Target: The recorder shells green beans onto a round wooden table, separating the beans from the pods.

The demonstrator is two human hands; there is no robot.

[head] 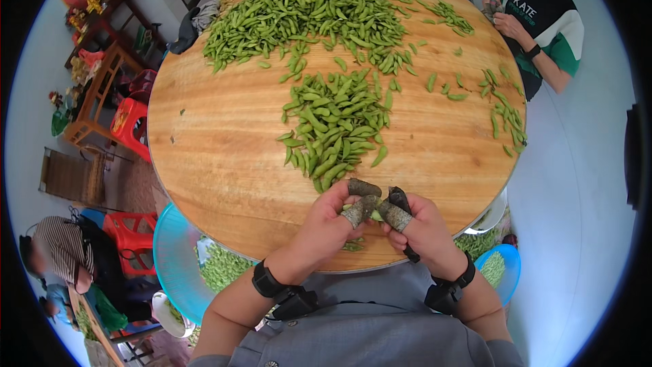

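Note:
My left hand [326, 227] and my right hand [430, 229] meet over the near edge of the round wooden table [214, 127]. Between their thumbs and fingers they pinch a green soybean pod [376, 215], mostly hidden by the fingertips. Dark, worn sleeves cover the thumb and a finger of each hand, such as the left thumb sleeve [360, 210] and the right thumb sleeve [396, 215]. Just beyond my hands lies a small heap of pods [336, 122]. A few more pods [353, 245] rest on the wood beneath my left hand.
A larger pod heap [305, 15] covers the far side. Below the table's left edge stands a blue basin [175, 260] with shelled beans [224, 267]; a smaller blue basin [512, 270] stands at right. One person [540, 15] sits at right, others at far left. Red stools [133, 125] stand left.

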